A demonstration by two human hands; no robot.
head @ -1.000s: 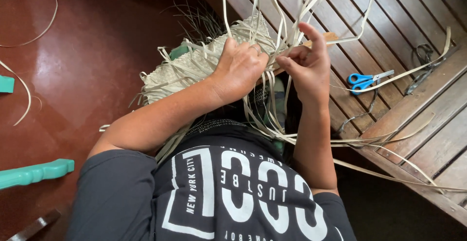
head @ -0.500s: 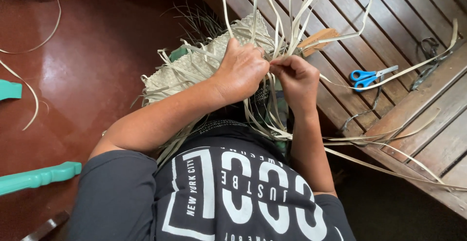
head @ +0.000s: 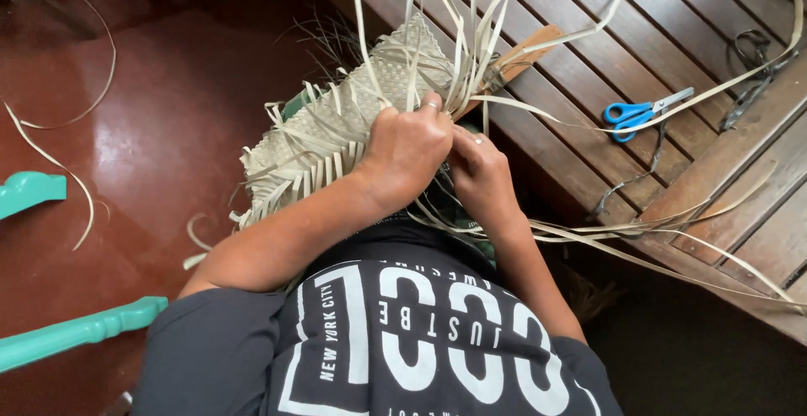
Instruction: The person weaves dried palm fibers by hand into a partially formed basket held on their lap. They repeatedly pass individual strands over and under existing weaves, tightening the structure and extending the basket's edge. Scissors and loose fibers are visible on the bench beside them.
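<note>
Left hand (head: 408, 151) is clamping the woven mat (head: 336, 134) — right hand (head: 479, 168) is pinching loose strips (head: 471, 38), mid-weave; tucking them snugly probably comes next.

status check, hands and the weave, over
Left hand clamped on woven mat, right hand pinching loose strips at its edge. Blue scissors lie apart on the slatted bench. Nothing in the way.

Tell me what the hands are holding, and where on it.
Both the left hand and right hand grip the woven mat at its unfinished edge, among the loose strips.
</note>
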